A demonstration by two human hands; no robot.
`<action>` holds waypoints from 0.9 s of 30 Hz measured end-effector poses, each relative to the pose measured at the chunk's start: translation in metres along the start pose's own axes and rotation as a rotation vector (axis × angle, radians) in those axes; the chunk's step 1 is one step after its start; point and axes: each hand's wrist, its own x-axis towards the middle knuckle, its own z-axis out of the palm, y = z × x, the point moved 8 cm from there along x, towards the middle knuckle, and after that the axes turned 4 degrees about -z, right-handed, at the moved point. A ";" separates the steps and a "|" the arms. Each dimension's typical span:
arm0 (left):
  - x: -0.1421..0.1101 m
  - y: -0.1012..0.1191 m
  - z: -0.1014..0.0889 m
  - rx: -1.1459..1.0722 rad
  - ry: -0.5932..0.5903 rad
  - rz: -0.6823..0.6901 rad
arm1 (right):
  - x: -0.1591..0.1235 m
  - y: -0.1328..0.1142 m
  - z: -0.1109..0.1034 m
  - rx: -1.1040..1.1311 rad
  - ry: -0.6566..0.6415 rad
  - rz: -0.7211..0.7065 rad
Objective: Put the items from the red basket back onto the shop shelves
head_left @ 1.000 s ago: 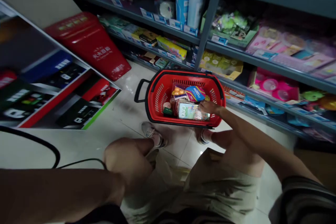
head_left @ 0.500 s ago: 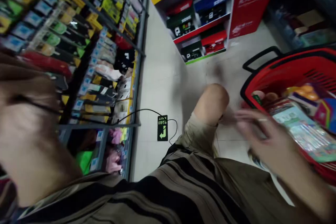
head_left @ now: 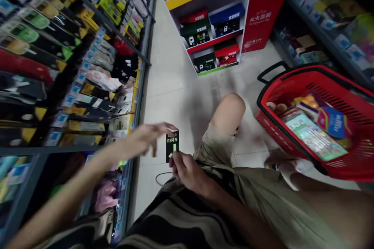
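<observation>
Sign (head_left: 172,144) between hands, apparently on floor beyond; contact unclear. Right hand (head_left: 188,169) nearer, fingers curled, contents can't tell. Left hand (head_left: 137,140) loosely spread, looks empty. Basket (head_left: 274,136) well right of both, goods (head_left: 315,132) already inside; what's left doesn't show.

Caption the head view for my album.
Left hand and right hand above black rectangular floor sign, red plastic basket at right.
</observation>
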 end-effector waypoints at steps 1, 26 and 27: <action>0.002 -0.026 0.033 0.051 -0.161 -0.024 | -0.011 -0.012 -0.017 -0.135 0.065 0.003; 0.017 0.002 0.076 -0.254 -0.251 0.324 | -0.029 -0.045 -0.032 -0.303 0.070 -0.271; 0.024 -0.015 0.089 -0.365 -0.312 0.191 | -0.039 -0.032 -0.040 -0.313 0.124 -0.234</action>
